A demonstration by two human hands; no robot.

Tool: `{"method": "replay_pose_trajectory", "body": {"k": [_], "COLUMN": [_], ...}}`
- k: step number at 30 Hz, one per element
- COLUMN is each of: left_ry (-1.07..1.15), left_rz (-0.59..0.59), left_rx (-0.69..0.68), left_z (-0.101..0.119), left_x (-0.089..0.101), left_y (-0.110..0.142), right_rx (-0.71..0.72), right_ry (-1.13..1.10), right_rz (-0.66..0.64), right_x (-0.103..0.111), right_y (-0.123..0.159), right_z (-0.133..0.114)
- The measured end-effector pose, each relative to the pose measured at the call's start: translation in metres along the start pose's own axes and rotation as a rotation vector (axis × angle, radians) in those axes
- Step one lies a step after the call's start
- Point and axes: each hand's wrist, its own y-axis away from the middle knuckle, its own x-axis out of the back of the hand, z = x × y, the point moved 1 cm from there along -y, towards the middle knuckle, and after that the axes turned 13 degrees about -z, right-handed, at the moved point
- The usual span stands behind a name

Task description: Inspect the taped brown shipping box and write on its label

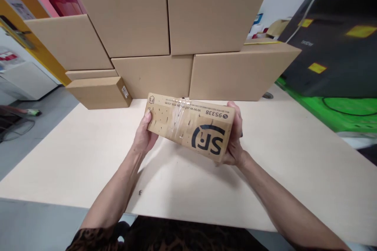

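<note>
I hold a small brown cardboard box (188, 125) above the pale table (88, 157), one hand at each end. The box carries a dark "SF" logo, printed numbers and a strip of clear tape, all seen upside down. My left hand (144, 135) grips its left end, thumb on top. At the right end my right hand (235, 137) has its fingers wrapped round the edge. The box is tilted, its right end lower and nearer to me.
A wall of large plain cardboard boxes (165, 27) is stacked at the table's far edge. A smaller flat box (98, 92) with a label lies at the left of the stack. A dark machine (335, 35) and a green floor mat (338, 110) are on the right.
</note>
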Motion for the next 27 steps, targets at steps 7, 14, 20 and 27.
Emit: {"method": "replay_pose_trajectory", "body": {"k": [7, 14, 20, 27], "left_ry": [-0.233, -0.568, -0.252, 0.187], "left_rz": [-0.111, -0.36, -0.321, 0.069], "left_rx": [-0.302, -0.357, -0.061, -0.058], "left_z": [-0.015, -0.017, -0.015, -0.012], "left_x": [-0.009, 0.0, -0.008, -0.017], "left_y": [0.02, 0.024, 0.017, 0.006], "right_rx": [-0.469, -0.68, -0.364, 0.038], "right_ry": [-0.685, -0.967, -0.693, -0.109], "right_rz": [0.323, 0.334, 0.463, 0.298], "right_x": [0.0, 0.03, 0.026, 0.007], "right_y": [-0.017, -0.037, -0.032, -0.016], "right_z": [-0.025, -0.031, -0.027, -0.024]}}
